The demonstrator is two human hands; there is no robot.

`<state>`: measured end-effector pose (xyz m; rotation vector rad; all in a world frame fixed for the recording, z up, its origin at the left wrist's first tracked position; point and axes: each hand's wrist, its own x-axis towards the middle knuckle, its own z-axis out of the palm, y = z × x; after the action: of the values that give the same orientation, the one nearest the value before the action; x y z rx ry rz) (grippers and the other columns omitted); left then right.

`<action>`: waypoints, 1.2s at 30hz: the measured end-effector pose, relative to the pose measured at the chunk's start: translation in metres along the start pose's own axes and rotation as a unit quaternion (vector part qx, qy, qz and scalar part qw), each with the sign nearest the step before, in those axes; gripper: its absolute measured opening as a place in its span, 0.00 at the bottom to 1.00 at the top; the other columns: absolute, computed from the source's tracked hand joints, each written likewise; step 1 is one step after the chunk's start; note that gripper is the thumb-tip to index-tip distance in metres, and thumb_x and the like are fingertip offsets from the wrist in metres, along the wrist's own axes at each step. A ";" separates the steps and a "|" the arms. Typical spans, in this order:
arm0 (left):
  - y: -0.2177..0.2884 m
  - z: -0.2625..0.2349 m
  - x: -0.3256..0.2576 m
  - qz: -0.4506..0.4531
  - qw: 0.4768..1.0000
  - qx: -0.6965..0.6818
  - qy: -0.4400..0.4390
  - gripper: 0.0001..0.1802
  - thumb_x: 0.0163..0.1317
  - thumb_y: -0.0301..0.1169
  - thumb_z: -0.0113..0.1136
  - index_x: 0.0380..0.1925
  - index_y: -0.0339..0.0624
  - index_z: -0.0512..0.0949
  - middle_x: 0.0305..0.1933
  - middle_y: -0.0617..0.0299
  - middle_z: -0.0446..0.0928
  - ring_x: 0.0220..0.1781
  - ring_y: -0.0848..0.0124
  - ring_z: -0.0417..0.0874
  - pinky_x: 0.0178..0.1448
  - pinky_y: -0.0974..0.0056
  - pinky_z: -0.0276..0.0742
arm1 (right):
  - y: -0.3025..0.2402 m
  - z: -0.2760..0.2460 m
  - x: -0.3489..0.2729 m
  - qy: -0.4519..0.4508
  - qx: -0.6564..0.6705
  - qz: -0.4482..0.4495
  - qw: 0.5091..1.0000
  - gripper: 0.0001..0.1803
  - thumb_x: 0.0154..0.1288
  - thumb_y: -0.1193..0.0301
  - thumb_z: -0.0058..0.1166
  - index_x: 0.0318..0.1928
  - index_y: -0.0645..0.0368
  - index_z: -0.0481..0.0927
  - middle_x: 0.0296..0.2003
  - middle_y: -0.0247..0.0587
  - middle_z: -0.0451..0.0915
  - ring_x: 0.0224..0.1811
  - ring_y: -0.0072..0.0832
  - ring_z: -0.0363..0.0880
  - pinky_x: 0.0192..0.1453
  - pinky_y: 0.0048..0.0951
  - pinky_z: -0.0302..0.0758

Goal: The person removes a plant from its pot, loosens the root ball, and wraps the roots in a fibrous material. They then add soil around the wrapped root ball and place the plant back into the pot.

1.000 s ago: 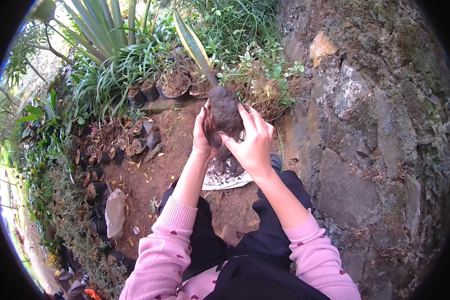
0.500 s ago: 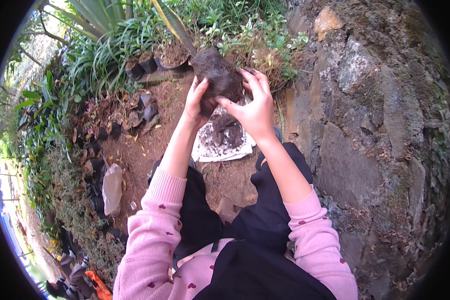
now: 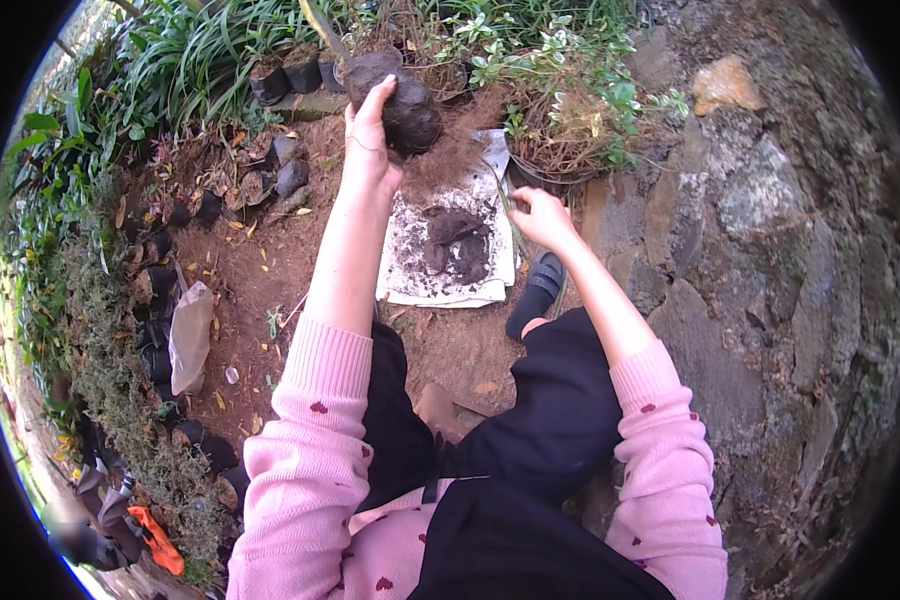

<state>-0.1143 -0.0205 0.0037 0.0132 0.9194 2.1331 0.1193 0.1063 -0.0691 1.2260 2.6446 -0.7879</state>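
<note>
My left hand [image 3: 368,140] is wrapped round a dark, wet-looking root ball [image 3: 407,112], raised at the upper middle. A plant stem [image 3: 324,28] rises from the ball toward the upper left. My right hand [image 3: 542,217] is lower and to the right, apart from the ball, its thumb and fingers pinching a thin greenish strand [image 3: 500,184]. Where the strand's far end goes cannot be made out. Below the hands lies a white sheet [image 3: 400,272] scattered with soil, with dark clumps of soil [image 3: 457,240] in its middle.
Brown fibrous matter [image 3: 455,155] shows beside the ball. A rock wall [image 3: 730,340] runs along the right. Black pots [image 3: 303,72] and leafy plants [image 3: 560,60] stand at the back. A pale plastic bag [image 3: 190,338] lies at left. My sandalled foot [image 3: 540,290] is beside the sheet.
My right hand has left the root ball and moved down to the right, now pinching a strand. My left hand alone keeps the ball up, shifted slightly up and left.
</note>
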 end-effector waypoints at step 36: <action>0.020 -0.027 0.019 -0.109 0.964 -0.160 0.182 0.24 0.53 0.47 0.61 0.46 0.48 0.72 0.46 0.59 0.75 0.46 0.61 0.78 0.52 0.51 0.74 | 0.038 0.236 0.108 0.018 -0.249 -0.160 0.955 0.28 0.42 0.63 0.68 0.49 0.42 0.76 0.43 0.30 0.78 0.55 0.30 0.70 0.66 0.58 0.48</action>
<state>-0.1486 -0.0328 -0.0089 -0.6321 0.7261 2.0844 0.0509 0.0802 -0.3214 0.6999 2.8511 -0.0980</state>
